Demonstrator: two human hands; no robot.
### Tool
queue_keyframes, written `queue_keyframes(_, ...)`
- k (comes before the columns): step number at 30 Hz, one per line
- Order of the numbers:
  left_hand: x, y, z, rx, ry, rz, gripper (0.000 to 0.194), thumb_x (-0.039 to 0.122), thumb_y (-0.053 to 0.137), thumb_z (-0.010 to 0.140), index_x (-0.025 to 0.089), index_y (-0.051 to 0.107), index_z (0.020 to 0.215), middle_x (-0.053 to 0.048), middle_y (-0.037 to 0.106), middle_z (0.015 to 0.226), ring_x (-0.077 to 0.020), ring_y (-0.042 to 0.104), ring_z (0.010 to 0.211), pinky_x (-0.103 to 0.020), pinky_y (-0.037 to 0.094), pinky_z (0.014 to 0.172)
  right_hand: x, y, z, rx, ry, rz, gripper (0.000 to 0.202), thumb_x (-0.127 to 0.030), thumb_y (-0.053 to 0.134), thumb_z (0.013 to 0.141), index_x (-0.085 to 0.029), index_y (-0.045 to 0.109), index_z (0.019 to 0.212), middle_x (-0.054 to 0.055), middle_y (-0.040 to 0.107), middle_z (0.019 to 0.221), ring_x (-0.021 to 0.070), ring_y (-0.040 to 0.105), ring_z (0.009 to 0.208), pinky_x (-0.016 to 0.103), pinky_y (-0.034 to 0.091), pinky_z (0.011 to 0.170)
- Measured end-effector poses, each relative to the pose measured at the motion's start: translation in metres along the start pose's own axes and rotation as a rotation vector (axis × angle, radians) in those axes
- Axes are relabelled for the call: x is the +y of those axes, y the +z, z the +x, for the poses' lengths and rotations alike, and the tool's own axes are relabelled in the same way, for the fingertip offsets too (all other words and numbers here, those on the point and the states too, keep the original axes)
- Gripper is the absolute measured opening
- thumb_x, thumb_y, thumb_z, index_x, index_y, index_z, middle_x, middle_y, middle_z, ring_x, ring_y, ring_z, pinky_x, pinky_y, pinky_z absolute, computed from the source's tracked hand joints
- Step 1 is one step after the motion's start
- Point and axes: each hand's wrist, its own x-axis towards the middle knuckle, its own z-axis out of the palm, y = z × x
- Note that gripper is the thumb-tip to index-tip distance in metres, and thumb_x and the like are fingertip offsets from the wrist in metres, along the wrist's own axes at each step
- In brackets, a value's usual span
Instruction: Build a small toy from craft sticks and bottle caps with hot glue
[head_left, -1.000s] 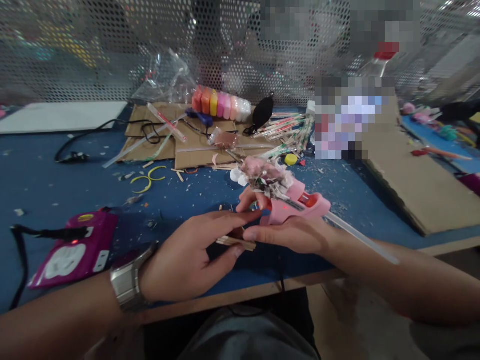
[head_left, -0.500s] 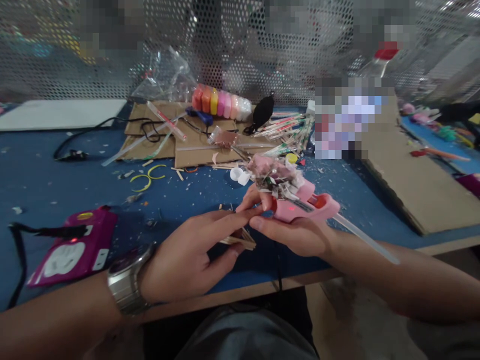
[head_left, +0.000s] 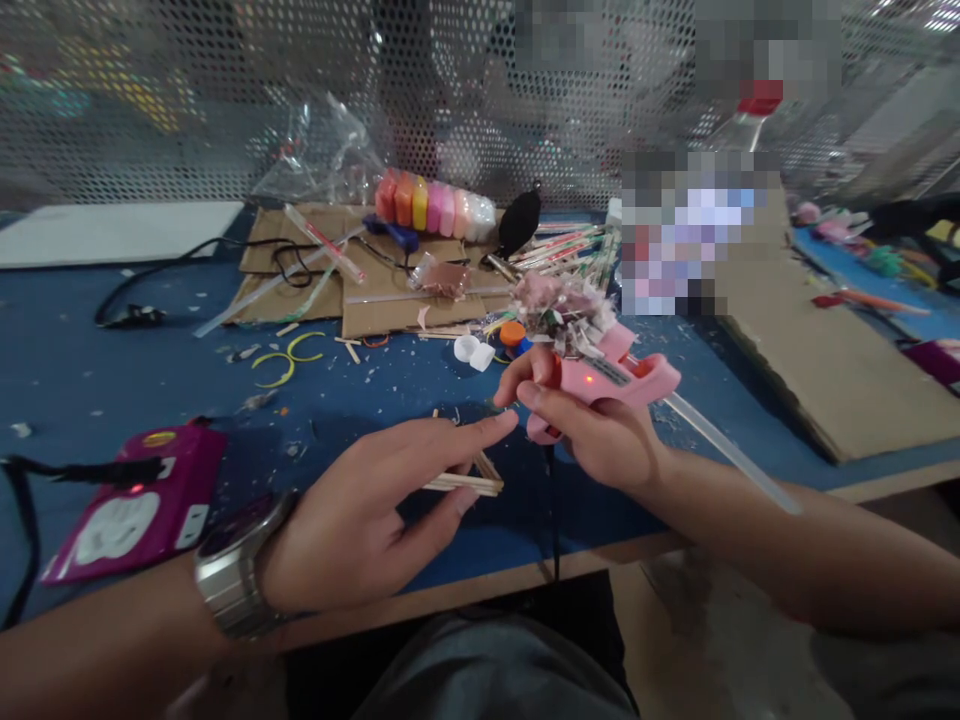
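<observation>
My right hand point(head_left: 607, 430) is wrapped round a pink hot glue gun point(head_left: 619, 380) with a small orange light lit. A translucent glue stick point(head_left: 731, 455) pokes out of its back, and its front end is covered in a clump of wispy scraps and dried glue. My left hand point(head_left: 379, 510), with a metal watch at the wrist, is over a small frame of thin wooden sticks point(head_left: 480, 485) on the blue table. The thumb and fingers hold the frame from both sides, with the index finger stretched toward the glue gun. Part of the frame is hidden under the hand.
A magenta box with a plugged-in cable point(head_left: 150, 500) lies at left. Behind are cardboard pieces point(head_left: 382, 305), coloured clay pots point(head_left: 435, 205), a pile of sticks point(head_left: 574, 250) and yellow rings point(head_left: 289, 360). A bottle point(head_left: 690, 230) and a cardboard sheet point(head_left: 847, 370) stand at right.
My right hand has lifted the glue gun slightly up and away from my left hand, opening a gap between them. An orange cap has come into view behind it. My left hand stays at the frame.
</observation>
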Motion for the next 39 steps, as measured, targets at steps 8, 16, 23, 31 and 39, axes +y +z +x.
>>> queue_keyframes(8,-0.001,0.000,-0.003,0.008,-0.043,0.019,0.070,0.009,0.065,0.101,0.036,0.053,0.165,-0.002,0.083,0.117,-0.0166,0.078,0.096,-0.027,0.062,0.097,-0.003,0.002,0.003,-0.027,0.019,0.061,0.047,-0.058,0.084,0.097,-0.025,0.053,0.083,0.005,0.075,0.104,0.0195,0.066,0.091,0.028,0.049,0.059)
queue_keyframes(16,0.002,-0.002,-0.004,0.157,-0.119,0.111,0.053,0.012,0.064,0.103,0.026,0.060,0.153,0.001,0.076,0.105,-0.0104,0.073,0.091,-0.019,0.058,0.094,0.005,-0.001,0.008,-0.016,-0.007,0.188,0.045,-0.053,0.087,0.096,-0.023,0.054,0.085,-0.001,0.069,0.096,0.0112,0.065,0.069,0.024,0.046,0.055)
queue_keyframes(23,0.000,-0.002,-0.005,0.187,-0.138,0.141,0.046,0.015,0.066,0.105,0.027,0.062,0.149,0.001,0.075,0.108,-0.0107,0.073,0.094,-0.019,0.056,0.093,0.008,-0.001,0.008,-0.033,0.009,0.229,0.039,-0.045,0.087,0.097,-0.023,0.056,0.088,0.000,0.071,0.099,0.0110,0.066,0.069,0.024,0.047,0.056)
queue_keyframes(31,-0.003,0.000,-0.006,0.197,-0.134,0.109,0.043,0.017,0.069,0.105,0.027,0.064,0.146,0.002,0.076,0.106,-0.0100,0.074,0.091,-0.020,0.057,0.090,0.006,-0.002,0.006,-0.068,0.049,0.216,0.038,-0.037,0.086,0.096,-0.022,0.054,0.084,0.001,0.076,0.104,0.0088,0.063,0.065,0.023,0.044,0.054)
queue_keyframes(39,-0.003,-0.001,-0.005,0.215,-0.114,0.126,0.041,0.021,0.071,0.105,0.029,0.065,0.145,0.001,0.079,0.104,-0.0132,0.076,0.087,-0.024,0.062,0.088,0.001,-0.006,0.002,-0.162,0.003,0.019,0.030,-0.037,0.086,0.096,-0.025,0.058,0.094,0.004,0.079,0.112,0.0118,0.057,0.066,0.028,0.046,0.057)
